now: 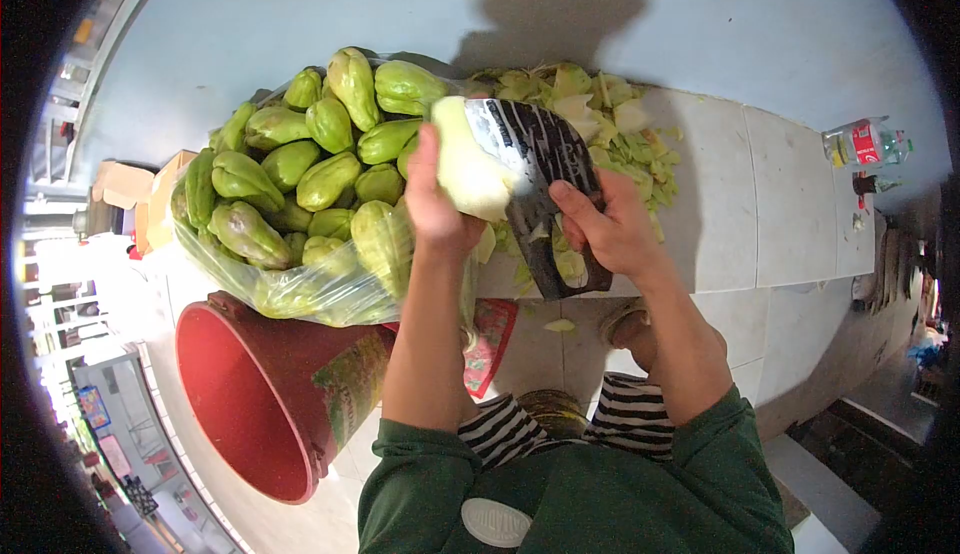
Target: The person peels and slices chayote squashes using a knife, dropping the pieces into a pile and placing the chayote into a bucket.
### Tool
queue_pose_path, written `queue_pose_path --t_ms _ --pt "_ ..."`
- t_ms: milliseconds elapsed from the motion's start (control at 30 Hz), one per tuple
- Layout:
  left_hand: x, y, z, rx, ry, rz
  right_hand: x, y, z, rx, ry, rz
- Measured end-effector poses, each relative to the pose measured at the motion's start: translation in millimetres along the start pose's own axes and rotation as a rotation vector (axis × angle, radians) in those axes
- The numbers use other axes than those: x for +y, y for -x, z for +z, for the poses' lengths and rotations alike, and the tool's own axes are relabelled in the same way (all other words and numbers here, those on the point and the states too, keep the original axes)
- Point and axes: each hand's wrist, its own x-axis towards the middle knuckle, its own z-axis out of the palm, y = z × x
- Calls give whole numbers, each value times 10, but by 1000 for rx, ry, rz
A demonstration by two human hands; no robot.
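Observation:
My left hand [437,199] is closed around a pale, peeled chayote [468,166], held up in front of the pile. In my right hand [612,222] is a broad-bladed knife [545,159] with a dark, streaked blade and a bright edge. That bright edge lies against the right side of the chayote. Behind and left of my left hand, green unpeeled chayotes [325,182] fill a clear plastic bag [335,289]. Peels [640,159] are heaped behind and right of the knife, on the tiled ledge [720,194].
A red bucket [240,394] lies tipped on its side below the bag, its mouth facing left. Plastic bottles [868,143] stand at the ledge's far right. An open cardboard box [165,194] is at the left. A wall [740,34] rises behind the ledge.

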Motion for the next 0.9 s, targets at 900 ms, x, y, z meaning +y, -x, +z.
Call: queue_pose_path --t_ms 900 --pt "18 20 15 38 -56 -85 -61 3 133 -28 -179 11"
